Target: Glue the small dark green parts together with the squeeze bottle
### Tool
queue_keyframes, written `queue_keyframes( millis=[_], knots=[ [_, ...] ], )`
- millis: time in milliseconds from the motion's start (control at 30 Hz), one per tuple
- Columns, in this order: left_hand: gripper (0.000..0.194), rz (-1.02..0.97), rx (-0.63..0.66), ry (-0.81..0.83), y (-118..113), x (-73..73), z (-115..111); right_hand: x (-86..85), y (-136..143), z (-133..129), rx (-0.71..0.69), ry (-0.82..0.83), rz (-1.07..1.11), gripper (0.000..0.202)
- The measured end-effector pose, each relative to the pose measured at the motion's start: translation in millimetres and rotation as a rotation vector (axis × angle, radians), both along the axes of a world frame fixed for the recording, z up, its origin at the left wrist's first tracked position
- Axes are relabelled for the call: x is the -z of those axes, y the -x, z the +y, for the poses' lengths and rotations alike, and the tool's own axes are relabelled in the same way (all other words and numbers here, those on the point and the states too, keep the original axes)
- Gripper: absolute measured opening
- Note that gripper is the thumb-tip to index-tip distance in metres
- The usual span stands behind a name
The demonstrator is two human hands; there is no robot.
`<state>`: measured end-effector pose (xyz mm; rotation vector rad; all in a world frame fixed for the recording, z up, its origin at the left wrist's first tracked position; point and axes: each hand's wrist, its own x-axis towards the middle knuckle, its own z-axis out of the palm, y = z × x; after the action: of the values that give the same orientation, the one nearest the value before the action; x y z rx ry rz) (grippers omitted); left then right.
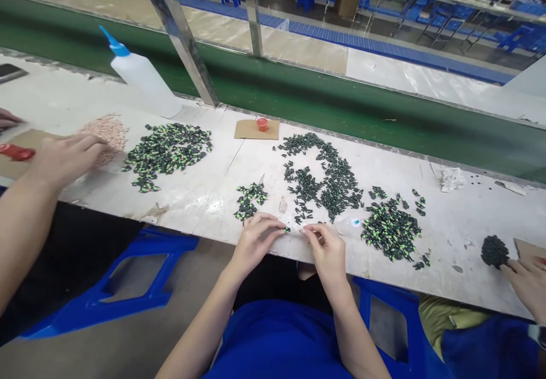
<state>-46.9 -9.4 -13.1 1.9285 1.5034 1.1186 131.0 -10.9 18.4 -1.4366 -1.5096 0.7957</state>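
Near the table's front edge, my left hand (258, 239) pinches a small black and green piece (287, 229) between thumb and fingertips. Just right of it, my right hand (326, 247) has thumb and forefinger pressed together; what they hold, if anything, is too small to make out. A small pile of black and green pieces (251, 200) lies beyond my left hand. Beyond my right hand spreads a larger heap of slim dark pieces (341, 182). A small clear bottle with a blue tip (348, 225) lies beside my right hand, next to another black and green pile (390, 229).
A white squeeze bottle (145, 80) stands at the back left, near a big black and green heap (170, 148). A red cap (262, 123) rests on cardboard (243, 130). Co-workers' hands (70, 157) reach in at left and right. Metal posts (181, 40) rise behind.
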Motion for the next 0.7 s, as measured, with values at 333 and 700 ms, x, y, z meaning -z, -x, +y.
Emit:
queue_keyframes(
  millis=[333, 700],
  knots=[
    [0.016, -0.001, 0.015, -0.083, -15, -26.1, -10, -6.6, 16, -7, 0.069, 0.276, 0.55, 0.028],
    [0.011, -0.175, 0.0, -0.049, -37, -38.0, -17, 5.8, 25, -18, 0.203, -0.021, 0.412, 0.018]
  ],
)
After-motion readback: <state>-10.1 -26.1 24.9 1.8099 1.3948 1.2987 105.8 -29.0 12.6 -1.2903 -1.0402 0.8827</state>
